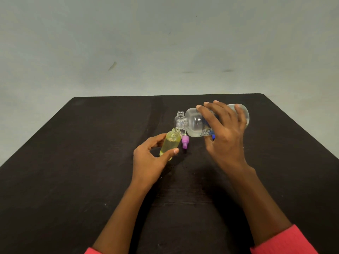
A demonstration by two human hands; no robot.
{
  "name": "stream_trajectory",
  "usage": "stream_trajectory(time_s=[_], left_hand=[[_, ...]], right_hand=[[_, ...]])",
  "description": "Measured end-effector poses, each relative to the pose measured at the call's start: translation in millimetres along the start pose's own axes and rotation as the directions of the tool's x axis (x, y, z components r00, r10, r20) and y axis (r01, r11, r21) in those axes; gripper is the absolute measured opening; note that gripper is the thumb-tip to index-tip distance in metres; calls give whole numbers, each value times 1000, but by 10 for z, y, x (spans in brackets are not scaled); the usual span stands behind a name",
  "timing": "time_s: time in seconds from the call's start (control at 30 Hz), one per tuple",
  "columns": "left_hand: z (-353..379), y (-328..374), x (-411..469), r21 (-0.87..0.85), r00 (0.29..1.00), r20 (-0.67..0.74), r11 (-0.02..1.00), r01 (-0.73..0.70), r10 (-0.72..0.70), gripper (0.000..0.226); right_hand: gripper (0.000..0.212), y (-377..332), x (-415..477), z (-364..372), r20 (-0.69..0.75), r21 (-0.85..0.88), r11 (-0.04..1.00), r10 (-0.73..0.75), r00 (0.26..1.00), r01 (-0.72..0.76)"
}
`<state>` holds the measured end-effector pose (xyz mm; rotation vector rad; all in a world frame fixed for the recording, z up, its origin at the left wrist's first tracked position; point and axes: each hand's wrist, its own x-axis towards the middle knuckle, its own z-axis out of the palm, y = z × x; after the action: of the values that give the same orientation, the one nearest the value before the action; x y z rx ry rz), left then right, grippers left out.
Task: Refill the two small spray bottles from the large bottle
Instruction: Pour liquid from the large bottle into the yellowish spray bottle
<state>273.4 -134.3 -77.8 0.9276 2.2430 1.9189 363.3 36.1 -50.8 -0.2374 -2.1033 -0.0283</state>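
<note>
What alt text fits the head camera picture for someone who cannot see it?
A right hand tips a large clear bottle sideways, its mouth over the open neck of a small yellow bottle that the left hand holds, at a black table. Behind stands an open clear small bottle; a purple spray top lies beside them.

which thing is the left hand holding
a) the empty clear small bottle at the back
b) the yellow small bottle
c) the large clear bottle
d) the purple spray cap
B: the left hand grips the yellow small bottle, while the right hand holds the large bottle tipped over its open mouth, and the purple spray cap lies on the table beside it.
</note>
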Motion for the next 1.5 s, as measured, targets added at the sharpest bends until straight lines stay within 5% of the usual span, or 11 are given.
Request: stream_trajectory(time_s=[1.2,1.5], left_hand=[[-1,4,20,2,999,-23,1000,30,-30,43],[-235,-140,163,14,952,-282,992,126,-117,35]], right_hand=[[80,-27,-34,30,33,86,995,51,998,-54],[78,5,-43,49,-26,131,984,123,992,-118]])
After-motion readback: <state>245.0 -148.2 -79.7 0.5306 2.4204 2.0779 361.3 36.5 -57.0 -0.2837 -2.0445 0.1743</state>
